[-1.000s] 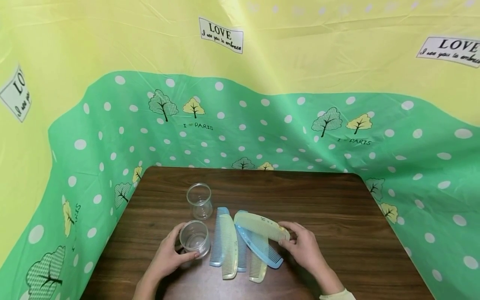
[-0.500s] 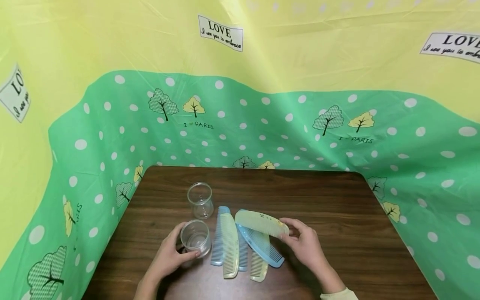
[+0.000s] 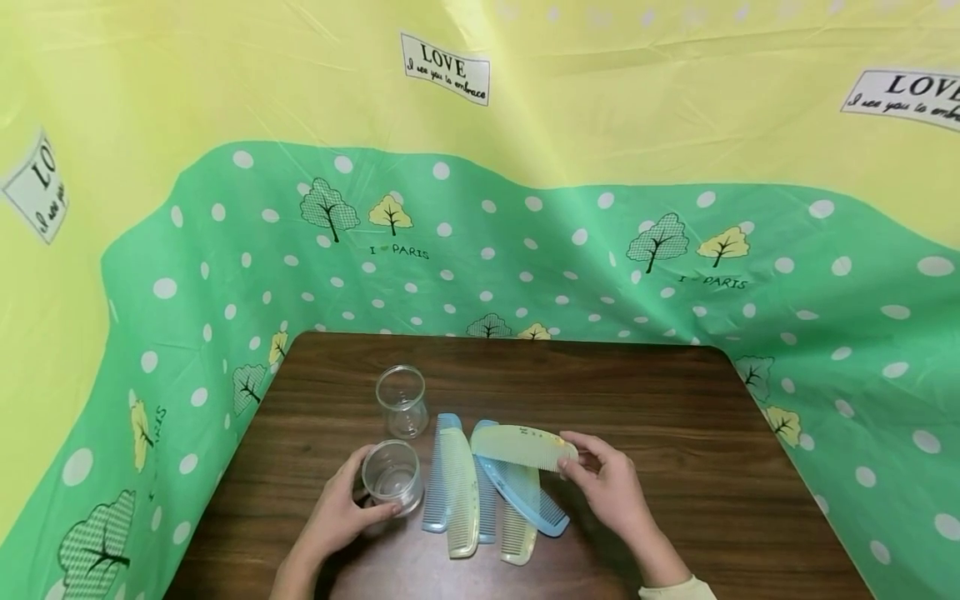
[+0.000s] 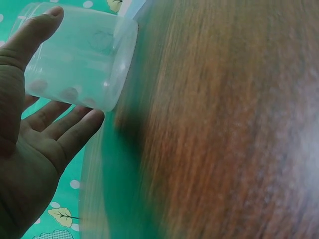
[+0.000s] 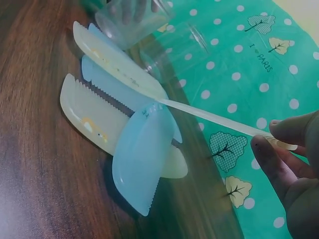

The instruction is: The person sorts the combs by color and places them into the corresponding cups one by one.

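Observation:
My left hand [image 3: 337, 508] holds a clear round cup [image 3: 392, 479] by its sides, thumb in front and fingers behind. In the left wrist view the same cup [image 4: 82, 55] stands on the tabletop. Between thumb and fingertips, my right hand [image 3: 611, 483] pinches one end of a pale yellow comb [image 3: 517, 444]. Seen edge-on in the right wrist view, this comb [image 5: 214, 118] slopes up from the pile, its far end appearing to touch it. Under and beside it lie blue combs [image 3: 531, 496] and other yellow combs [image 3: 463, 500], overlapping.
Behind the held cup stands a second clear cup [image 3: 402, 404]. Everything sits on a dark brown wooden table [image 3: 637, 392]. A green and yellow printed cloth [image 3: 525, 225] hangs around the table's back and sides.
The end of the yellow comb in my right hand has risen slightly, so the comb lies more level across the head view. My left hand and the cup stay put.

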A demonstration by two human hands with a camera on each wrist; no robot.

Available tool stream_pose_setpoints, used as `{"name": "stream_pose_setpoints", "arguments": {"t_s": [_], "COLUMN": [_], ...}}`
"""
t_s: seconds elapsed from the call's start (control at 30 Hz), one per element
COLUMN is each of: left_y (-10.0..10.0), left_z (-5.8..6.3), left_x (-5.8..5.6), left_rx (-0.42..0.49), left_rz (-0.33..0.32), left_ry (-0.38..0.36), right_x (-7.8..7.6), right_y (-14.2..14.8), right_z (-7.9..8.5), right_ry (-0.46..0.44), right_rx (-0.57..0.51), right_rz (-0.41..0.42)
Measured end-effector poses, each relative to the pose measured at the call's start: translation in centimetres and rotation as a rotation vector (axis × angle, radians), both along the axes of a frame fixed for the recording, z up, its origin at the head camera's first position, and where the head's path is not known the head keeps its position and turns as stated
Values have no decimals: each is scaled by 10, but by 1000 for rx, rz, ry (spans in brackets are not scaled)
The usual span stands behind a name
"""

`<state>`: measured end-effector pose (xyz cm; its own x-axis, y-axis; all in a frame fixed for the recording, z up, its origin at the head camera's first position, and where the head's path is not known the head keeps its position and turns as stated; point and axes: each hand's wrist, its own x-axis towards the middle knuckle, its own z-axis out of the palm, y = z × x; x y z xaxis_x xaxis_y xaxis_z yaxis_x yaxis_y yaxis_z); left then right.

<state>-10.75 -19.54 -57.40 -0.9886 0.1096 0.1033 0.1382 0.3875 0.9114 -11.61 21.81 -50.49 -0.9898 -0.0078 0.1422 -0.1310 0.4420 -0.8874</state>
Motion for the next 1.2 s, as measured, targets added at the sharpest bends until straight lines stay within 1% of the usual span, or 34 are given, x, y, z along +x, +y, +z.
{"name": "stream_pose_setpoints", "arguments": {"t_s": [0.17,0.63,0.8,0.97,1.1,1.2], "left_y": [1,4,4,3,3,3], "left_z": [0,1,-1,0,2,3], "left_x": [-1,0,1,2,3,4], "left_rx": [2,11,11,11,16,18], "left_rz": [1,2,5,11,13,15], "left_ry": [-6,-8,18,23,15,17], "right_x": [-2,-2,-3,-4,-3,0], "right_y": [0,0,0,1,-1,-7], "right_z": [4,12,17,22,29,41], "right_ry": [25,82,90,104,117,135], "right_rx": [-3,-25,-50,-50,-35,-31], "right_rz": [3,-36,-38,-46,-43,-35]}}
